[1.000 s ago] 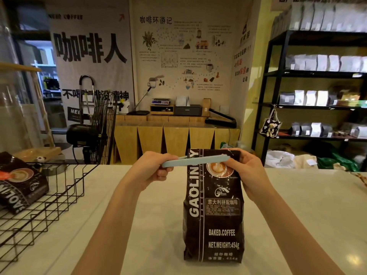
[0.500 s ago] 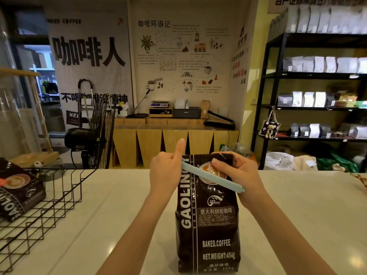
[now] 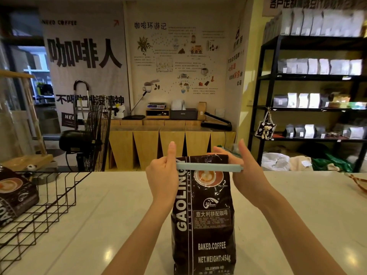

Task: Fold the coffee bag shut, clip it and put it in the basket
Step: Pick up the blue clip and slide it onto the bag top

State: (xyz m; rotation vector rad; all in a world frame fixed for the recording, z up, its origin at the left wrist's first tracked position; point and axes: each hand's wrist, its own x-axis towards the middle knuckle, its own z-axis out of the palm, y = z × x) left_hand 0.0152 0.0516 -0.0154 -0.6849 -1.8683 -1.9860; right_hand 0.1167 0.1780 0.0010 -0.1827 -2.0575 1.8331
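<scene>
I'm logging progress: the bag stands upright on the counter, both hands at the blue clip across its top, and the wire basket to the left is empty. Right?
Not quite. The head view shows the wire basket already holds another coffee bag. The rest stands: the bag is upright on the counter, left hand and right hand at the blue clip.

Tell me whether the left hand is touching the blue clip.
Touching. The head view shows the left hand closed on the blue clip's left end, no gap visible.
</scene>
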